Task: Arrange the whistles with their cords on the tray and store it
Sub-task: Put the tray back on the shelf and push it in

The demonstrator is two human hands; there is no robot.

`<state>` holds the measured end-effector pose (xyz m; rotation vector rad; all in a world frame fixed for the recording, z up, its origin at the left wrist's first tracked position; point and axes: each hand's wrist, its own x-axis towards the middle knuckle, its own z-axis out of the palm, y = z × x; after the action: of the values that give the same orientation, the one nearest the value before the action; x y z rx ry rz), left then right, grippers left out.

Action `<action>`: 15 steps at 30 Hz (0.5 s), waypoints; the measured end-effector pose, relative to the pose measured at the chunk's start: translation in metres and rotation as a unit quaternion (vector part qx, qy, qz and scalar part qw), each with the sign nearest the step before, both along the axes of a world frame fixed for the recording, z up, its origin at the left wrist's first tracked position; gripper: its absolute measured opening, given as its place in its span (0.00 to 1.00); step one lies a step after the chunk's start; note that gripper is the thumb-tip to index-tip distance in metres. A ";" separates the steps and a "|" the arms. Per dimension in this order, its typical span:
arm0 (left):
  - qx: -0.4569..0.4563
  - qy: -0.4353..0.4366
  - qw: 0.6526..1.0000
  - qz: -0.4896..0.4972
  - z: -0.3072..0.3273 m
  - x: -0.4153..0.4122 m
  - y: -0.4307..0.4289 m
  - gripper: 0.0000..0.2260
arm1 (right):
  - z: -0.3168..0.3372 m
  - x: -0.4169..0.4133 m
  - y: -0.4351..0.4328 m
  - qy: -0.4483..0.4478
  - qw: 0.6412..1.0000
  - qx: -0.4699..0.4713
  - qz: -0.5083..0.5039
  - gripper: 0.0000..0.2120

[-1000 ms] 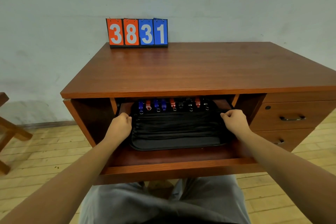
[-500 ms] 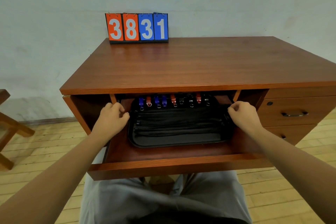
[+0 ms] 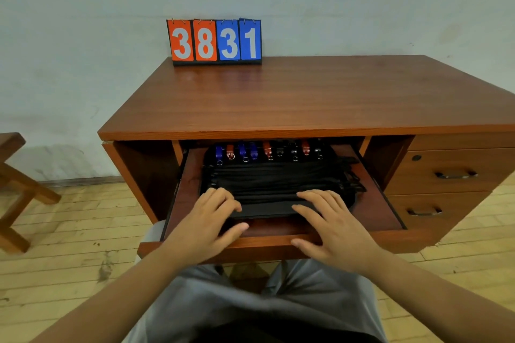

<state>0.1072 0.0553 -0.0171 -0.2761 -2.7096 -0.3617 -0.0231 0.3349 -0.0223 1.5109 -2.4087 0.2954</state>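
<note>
**Head view: the tray lies in the open drawer**

The whistles sit in a row at the far end of the black tray. Some are blue, some red, some black. Their black cords lie across the tray in neat lines. The tray rests in the pulled-out drawer under the counter.

It looks like the sorting is done and the putting-away step is on. The next move is likely a gentle push, so the tray goes further in and the drawer slides shut. A soft push should keep the whistles in their row.

The left hand and the right hand both lie flat on the near edge of the tray. Their fingers are spread and fairly straight. They touch the tray and cords but grip nothing.

A number board stands at the back of the counter.
</note>
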 end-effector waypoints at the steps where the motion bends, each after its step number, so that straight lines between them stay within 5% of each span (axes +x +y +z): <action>1: -0.021 -0.001 1.000 -0.017 0.000 0.000 0.000 0.20 | 0.000 -0.002 -0.001 0.010 1.000 0.002 0.006 0.32; 9: -0.095 0.025 0.995 -0.023 0.001 -0.030 -0.015 0.27 | -0.001 -0.029 -0.023 0.052 0.999 -0.010 -0.007 0.34; 15: -0.151 0.060 0.983 0.083 0.005 -0.061 -0.029 0.33 | 0.005 -0.065 -0.049 0.102 0.993 -0.010 -0.063 0.41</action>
<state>0.0460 0.0264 -0.0117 -0.1477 -2.6381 0.1137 -0.0878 0.2863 -0.0175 1.3039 -2.3180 0.1315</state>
